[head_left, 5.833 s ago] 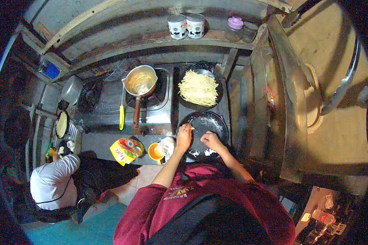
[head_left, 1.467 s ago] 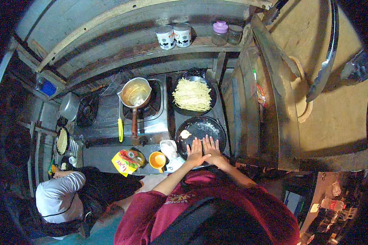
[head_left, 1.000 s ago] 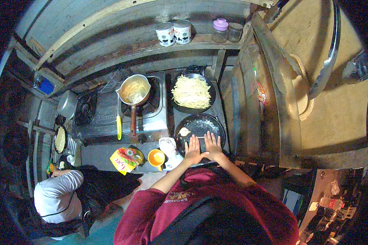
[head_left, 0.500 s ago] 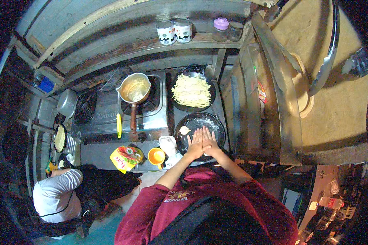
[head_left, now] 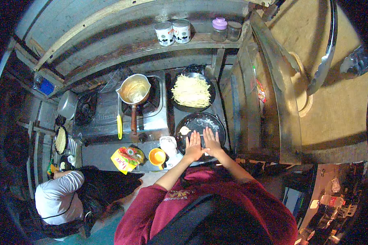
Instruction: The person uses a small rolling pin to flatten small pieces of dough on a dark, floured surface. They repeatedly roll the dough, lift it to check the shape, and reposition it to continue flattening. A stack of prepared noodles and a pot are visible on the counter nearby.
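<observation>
A black round tray (head_left: 192, 119), dusted with white flour, lies in front of me. My left hand (head_left: 194, 147) is flat over its near part, fingers stretched forward. Beside it my right hand (head_left: 212, 143) lies flat too, its fingers also stretched out. A thin pale strip, apparently dough, shows between the fingers of the two hands; what lies under the palms is hidden. Left of my fingertips sits a small pale lump of dough (head_left: 185, 130). Just beyond this tray, a second dark pan (head_left: 195, 109) bears a heap of thin pale dough strips (head_left: 191, 90).
A saucepan (head_left: 133, 90) and a yellow-handled utensil (head_left: 120, 126) are on the stove (head_left: 106, 132). Nearer stand a yellow packet (head_left: 126, 160), an orange cup (head_left: 157, 157) and a white bag (head_left: 167, 145). Another person (head_left: 59, 196) is at the left. Cans (head_left: 164, 33) line the shelf.
My hands have moved apart from an overlapping position and now lie side by side, the right one further right. The thin strip between them has come into view.
</observation>
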Action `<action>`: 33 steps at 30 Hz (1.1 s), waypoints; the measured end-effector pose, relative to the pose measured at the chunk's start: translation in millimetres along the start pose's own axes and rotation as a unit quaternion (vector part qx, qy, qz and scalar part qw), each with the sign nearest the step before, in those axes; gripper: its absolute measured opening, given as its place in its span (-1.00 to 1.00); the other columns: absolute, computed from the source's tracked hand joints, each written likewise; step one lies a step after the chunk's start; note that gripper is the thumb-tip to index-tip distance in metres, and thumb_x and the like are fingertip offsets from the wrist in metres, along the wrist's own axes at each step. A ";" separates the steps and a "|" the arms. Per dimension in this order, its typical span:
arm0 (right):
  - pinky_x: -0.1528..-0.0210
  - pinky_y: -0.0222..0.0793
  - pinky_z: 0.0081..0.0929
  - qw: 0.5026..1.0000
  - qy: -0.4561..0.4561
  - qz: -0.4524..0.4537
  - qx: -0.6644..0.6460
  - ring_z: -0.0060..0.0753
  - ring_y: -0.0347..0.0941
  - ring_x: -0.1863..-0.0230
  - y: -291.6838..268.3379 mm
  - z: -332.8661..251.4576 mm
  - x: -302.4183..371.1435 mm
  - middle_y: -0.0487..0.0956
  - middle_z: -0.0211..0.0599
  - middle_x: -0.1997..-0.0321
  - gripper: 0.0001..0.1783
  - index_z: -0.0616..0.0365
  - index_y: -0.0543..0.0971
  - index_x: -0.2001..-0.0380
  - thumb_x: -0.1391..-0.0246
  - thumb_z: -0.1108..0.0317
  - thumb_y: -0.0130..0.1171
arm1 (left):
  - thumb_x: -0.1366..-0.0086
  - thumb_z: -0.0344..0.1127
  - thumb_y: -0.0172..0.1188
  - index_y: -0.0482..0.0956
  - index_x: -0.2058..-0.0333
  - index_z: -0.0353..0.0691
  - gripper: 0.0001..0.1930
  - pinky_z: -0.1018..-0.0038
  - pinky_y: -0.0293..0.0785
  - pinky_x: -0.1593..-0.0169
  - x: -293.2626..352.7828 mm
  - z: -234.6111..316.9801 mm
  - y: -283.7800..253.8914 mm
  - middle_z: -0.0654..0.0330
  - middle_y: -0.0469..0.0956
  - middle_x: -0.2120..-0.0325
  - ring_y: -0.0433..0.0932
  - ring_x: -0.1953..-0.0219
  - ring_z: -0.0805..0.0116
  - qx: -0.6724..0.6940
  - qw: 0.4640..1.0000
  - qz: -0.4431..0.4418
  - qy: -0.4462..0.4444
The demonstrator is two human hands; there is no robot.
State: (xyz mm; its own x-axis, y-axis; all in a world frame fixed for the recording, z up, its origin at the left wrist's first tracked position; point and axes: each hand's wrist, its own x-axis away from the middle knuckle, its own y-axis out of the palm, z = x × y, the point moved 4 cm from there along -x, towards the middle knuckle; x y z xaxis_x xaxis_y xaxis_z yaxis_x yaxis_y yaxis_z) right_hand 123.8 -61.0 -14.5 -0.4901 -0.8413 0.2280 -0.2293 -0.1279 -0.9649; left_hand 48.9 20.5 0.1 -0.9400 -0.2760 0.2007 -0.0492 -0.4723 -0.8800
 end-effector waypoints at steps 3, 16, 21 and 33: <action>-0.30 -0.42 -0.01 0.994 -0.007 -0.105 -0.012 -0.11 -0.39 -0.38 -14.1 -6.4 17.9 -0.31 -0.04 -0.36 0.00 0.26 -0.23 -0.25 0.09 0.03 0.04 | 0.02 0.49 -0.27 -0.20 -0.19 -0.48 0.12 -0.01 -0.44 -0.24 17.0 -0.4 9.1 -0.15 -0.30 -0.25 -0.33 -0.31 0.03 -0.022 0.998 -0.057 -0.024; -0.30 -0.45 0.02 0.997 -0.010 0.014 -0.071 -0.11 -0.39 -0.38 -22.3 -12.6 -20.5 -0.29 -0.03 -0.36 -0.16 0.27 -0.15 -0.24 0.03 0.15 -0.09 | -0.09 0.38 -0.26 -0.27 -0.24 -0.30 -0.02 -0.08 -0.53 -0.20 -7.0 -2.9 -18.0 -0.07 -0.31 -0.26 -0.33 -0.31 0.06 0.117 0.991 0.060 0.009; -0.30 -0.48 0.03 0.997 -0.057 -0.043 -0.039 -0.10 -0.44 -0.38 0.1 -23.9 -3.1 -0.34 -0.04 -0.37 -0.18 0.26 -0.19 -0.25 -0.02 0.11 -0.19 | -0.10 0.39 -0.29 -0.36 -0.23 -0.32 0.00 -0.06 -0.59 -0.21 2.9 -12.5 7.8 -0.10 -0.38 -0.26 -0.40 -0.31 0.02 0.092 0.994 -0.055 -0.017; -0.26 -0.45 0.16 0.998 -0.038 -0.007 -0.054 -0.13 -0.35 -0.38 -14.0 -6.7 -8.4 -0.29 -0.12 -0.37 0.01 0.16 -0.19 -0.26 0.12 -0.02 0.08 | -0.06 0.42 -0.26 -0.27 -0.23 -0.33 0.02 -0.09 -0.49 -0.21 4.9 -17.1 1.2 -0.04 -0.36 -0.27 -0.37 -0.32 0.10 0.038 0.998 -0.033 -0.034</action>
State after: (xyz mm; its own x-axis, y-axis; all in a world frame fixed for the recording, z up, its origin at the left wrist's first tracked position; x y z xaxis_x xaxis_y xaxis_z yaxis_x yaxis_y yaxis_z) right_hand 125.5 -48.6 -2.1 -0.4210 -0.8781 0.2273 -0.3273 -0.0866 -0.9409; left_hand 38.5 32.8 -7.4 -0.9100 -0.2979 0.2882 -0.0817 -0.5527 -0.8294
